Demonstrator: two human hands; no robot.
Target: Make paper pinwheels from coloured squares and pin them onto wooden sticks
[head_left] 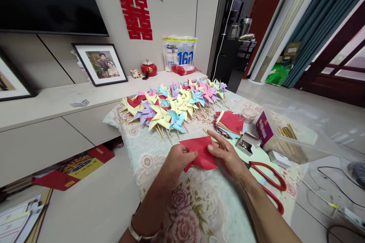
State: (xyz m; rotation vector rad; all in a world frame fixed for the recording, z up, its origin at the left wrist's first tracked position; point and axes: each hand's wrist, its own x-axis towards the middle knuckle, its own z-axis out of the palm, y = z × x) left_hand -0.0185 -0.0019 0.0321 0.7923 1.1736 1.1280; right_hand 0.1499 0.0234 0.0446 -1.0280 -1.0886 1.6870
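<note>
A red paper sheet [202, 151], partly bent, is held between my two hands above the flowered tablecloth. My left hand [179, 157] pinches its left side between thumb and fingers. On the right side, the thumb of my right hand [225, 153] presses on the sheet, with the fingers behind it and the index finger stretched out. Close to my right hand lie red-handled scissors [268, 176], their blades partly hidden. Beyond it are a stack of cut coloured paper [230, 122] with red on top and a small open box [247, 144] of metal fasteners.
Many paper pinwheels [161, 117] on sticks cover the table's far side. At the right stand a clear plastic bin [293, 133] with sticks, a small white box [279, 158] and a round clear container [249, 114]. Cables [325, 182] lie at the far right. A white cabinet [57, 106] runs behind.
</note>
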